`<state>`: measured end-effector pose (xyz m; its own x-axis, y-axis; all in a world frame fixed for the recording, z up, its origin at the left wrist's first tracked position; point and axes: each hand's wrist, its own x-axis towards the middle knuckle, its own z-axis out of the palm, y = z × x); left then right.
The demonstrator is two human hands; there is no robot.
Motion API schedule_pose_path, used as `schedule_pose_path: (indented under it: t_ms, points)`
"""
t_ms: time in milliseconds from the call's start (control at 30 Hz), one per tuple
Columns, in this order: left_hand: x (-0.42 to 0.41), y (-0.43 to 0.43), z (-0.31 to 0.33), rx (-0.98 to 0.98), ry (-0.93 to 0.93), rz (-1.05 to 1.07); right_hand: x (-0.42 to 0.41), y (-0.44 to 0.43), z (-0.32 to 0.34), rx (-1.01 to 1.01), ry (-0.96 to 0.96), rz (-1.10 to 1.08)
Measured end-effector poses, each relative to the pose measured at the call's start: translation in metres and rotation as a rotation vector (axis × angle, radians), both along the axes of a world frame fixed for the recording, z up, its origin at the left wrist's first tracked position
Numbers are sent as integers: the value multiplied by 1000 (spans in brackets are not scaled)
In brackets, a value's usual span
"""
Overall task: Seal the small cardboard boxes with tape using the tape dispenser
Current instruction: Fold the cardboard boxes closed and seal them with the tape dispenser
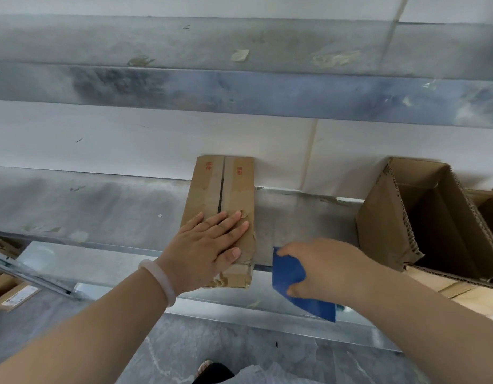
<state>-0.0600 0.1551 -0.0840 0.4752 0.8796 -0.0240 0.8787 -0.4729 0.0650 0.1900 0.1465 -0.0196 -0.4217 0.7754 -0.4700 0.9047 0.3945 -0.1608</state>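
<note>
1. On the counter (101,206), the small cardboard box (223,189) pointed lengthwise away from us.
2. Our left hand (206,245) pressed its near end, fingers (231,221) flat together.
3. Right of it, our right hand (323,270) gripped the blue tape dispenser (288,273), fingers curled.

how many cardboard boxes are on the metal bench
3: a closed small box under the left hand, a big open box at right, and a second open box cut off by the right edge. More may be hidden.

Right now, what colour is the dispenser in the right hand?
Blue; the dispenser shows best in the head view.
</note>
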Motion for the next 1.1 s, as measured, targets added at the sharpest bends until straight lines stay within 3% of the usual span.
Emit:
schedule_pose_path:
  t_ms: [167, 333, 533, 867, 1100]
  points:
    - [-1, 1, -1, 5, 3, 0, 23, 4, 24, 213, 81, -91]
    - [0, 1, -1, 7, 10, 13, 32, 29, -15, 300, -101, -120]
    - [0, 1, -2, 9, -24, 26, 52, 47, -76, 428, -308, 28]
    - [-1, -1, -2, 35, -15, 39, 42, 22, -126, 333, -395, 83]
    - [0, -2, -2, 43, -13, 44, 36, 20, -143, 261, -338, 23]
